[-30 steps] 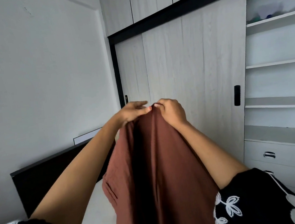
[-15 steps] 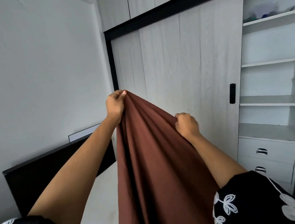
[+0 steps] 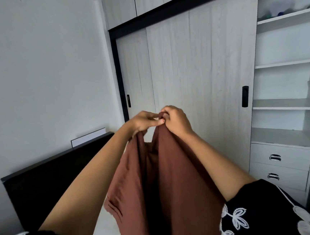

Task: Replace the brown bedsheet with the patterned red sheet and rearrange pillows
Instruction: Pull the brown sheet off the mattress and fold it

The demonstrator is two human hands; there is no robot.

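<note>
Head view: at frame centre your left hand (image 3: 143, 121) and right hand (image 3: 176, 119), touching, each pinch one brown bedsheet (image 3: 162, 188), a soft, creased cloth hanging in two folds.

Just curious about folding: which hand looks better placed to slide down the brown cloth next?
Probably the left hand: it only pinches the brown bedsheet, while the right hand fists around the gathered top.

Pale sliding wardrobe (image 3: 202, 72), white shelves (image 3: 288, 62), black headboard (image 3: 49, 179).
</note>
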